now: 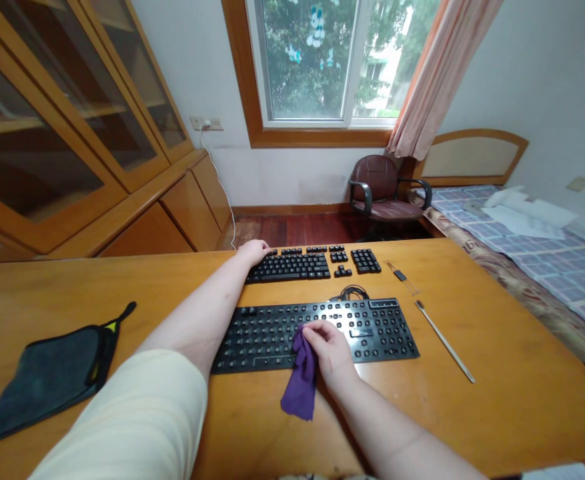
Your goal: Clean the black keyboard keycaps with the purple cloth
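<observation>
A black keyboard base [272, 333] with its keycaps off lies on the desk in front of me. My right hand [328, 347] is over its middle, with thumb and fingers pinched on a purple cloth [300, 390] that hangs down past the base's front edge. Behind the base, loose black keycaps [292, 267] are laid out in keyboard order. My left hand [255, 253] reaches across to their far left corner, its fingers closed at a black keycap there; the hand hides part of it.
A dark folded cloth [59, 367] with a loop lies at the left. To the right are a thin brush [445, 341] and a small wire keycap puller [401, 275]. The coiled cable [353, 292] sits behind the base. A chair [379, 187] and bed [532, 240] stand beyond the desk.
</observation>
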A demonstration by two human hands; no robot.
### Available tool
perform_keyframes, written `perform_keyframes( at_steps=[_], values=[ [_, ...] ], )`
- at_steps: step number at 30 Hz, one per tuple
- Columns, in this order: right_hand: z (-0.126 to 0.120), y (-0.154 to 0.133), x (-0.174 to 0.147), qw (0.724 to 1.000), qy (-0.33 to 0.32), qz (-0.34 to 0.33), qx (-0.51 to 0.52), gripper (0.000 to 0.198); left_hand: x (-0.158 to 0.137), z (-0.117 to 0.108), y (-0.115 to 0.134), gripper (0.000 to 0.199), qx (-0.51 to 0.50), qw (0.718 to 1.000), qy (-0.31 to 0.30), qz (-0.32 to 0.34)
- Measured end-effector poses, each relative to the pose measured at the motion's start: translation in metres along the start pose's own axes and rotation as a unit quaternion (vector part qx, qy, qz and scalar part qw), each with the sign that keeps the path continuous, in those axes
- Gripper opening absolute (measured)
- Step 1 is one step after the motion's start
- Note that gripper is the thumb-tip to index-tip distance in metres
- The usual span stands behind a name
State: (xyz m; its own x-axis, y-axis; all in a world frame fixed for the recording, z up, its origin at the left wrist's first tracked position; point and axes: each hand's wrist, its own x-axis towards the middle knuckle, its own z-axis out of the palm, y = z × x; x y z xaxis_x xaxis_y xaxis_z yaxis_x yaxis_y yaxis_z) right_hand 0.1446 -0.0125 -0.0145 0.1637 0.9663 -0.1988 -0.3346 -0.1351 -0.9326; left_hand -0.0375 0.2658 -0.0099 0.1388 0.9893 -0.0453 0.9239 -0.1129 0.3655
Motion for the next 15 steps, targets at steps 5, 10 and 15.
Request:
perform_keyframes(
  at_steps=[5,10,15],
  values=[
    [0.001,-0.003,-0.001,1.000,-0.007,0.007,0.008,0.025,0.000,-0.001,-0.001,0.013,-0.042,0.999,0.009,-0.004],
    [0.002,-0.005,-0.002,1.000,-0.013,0.010,0.004,0.025,-0.012,-0.016,0.001,0.016,-0.109,0.991,0.078,-0.021],
    [0.002,-0.005,-0.003,1.000,-0.012,-0.006,-0.005,0.025,-0.056,-0.022,0.028,0.025,-0.214,0.965,0.145,-0.031]
  ],
)
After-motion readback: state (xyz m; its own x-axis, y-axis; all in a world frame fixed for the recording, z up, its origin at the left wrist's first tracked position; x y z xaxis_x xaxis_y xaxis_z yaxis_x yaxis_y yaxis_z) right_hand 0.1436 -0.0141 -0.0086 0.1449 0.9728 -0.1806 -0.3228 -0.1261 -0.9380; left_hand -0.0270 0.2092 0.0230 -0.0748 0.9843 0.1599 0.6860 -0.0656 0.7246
